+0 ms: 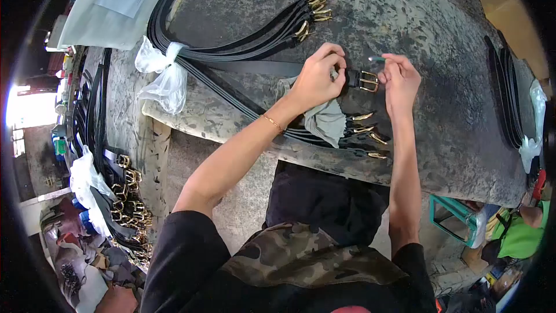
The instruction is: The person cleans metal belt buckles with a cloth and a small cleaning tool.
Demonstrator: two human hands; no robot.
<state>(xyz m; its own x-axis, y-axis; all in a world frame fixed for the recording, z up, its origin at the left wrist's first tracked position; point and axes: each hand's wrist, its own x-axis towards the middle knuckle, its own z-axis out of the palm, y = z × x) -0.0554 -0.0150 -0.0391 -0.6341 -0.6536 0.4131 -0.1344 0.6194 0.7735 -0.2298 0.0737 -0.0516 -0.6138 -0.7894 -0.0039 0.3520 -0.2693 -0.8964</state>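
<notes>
My left hand [324, 75] is closed around a dark belt [255, 68] close to its gold buckle [369, 81]. The strap runs off to the left across the worktable. In my right hand [401, 78], just right of the buckle, is a slim teal pen-like tool [376, 58] with a pale tip pointing left. A grey cloth [327, 122] lies under my left wrist, over a bundle of belts whose gold buckles [364, 129] stick out. Behind my left hand, another bundle of black belts [249, 52] ends in several gold buckles [318, 8].
Plastic wrap [165, 75] ties the belt bundle at left. A printed white bag [110, 11] lies at the back left. More belts [504, 93] lie along the table's right side. Many buckled belts [127, 203] hang at lower left. A person in green [524, 235] is at lower right.
</notes>
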